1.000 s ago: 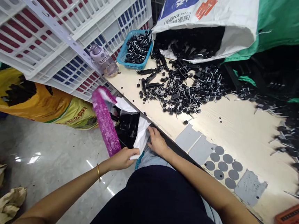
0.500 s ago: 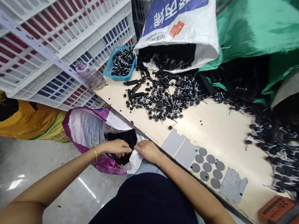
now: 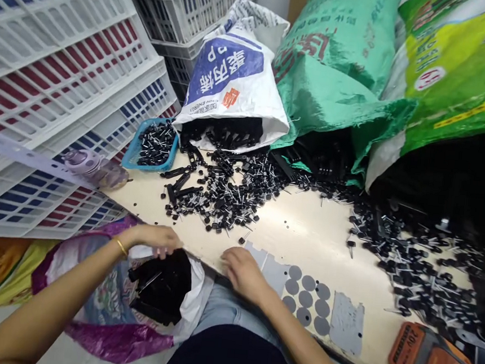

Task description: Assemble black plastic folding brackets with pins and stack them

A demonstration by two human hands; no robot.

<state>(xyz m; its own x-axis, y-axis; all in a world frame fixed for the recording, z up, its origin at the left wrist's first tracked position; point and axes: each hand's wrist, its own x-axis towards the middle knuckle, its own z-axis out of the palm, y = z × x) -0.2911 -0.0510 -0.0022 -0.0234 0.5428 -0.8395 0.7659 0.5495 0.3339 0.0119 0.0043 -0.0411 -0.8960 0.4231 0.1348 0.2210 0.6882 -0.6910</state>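
My left hand [image 3: 156, 239] hangs over the mouth of a purple-and-white woven bag [image 3: 117, 348]; its fingers are loosely bent and no object shows in them. Black plastic parts [image 3: 164, 291] lie inside that bag, one with a bright metal pin. My right hand [image 3: 242, 271] is at the front edge of the table [image 3: 307, 221], fingers slightly bent and apart, with nothing seen in it. Beyond both hands, a heap of black-headed metal pins [image 3: 228, 195] is spread on the tabletop, with several longer black strap-like parts [image 3: 178, 185] at its left.
A blue basket [image 3: 128, 158] of pins stands beside a bottle [image 3: 95, 169] at left, against stacked white crates [image 3: 120, 75]. White [image 3: 258, 101], teal [image 3: 335, 94] and green [image 3: 459, 82] sacks line the back. Grey discs [image 3: 306, 298] and an orange power tool [image 3: 434, 363] lie at right.
Both hands have come out of the bag and separated: the left up over its opening, the right over to the table edge. The view has shifted, showing more sacks at the back.
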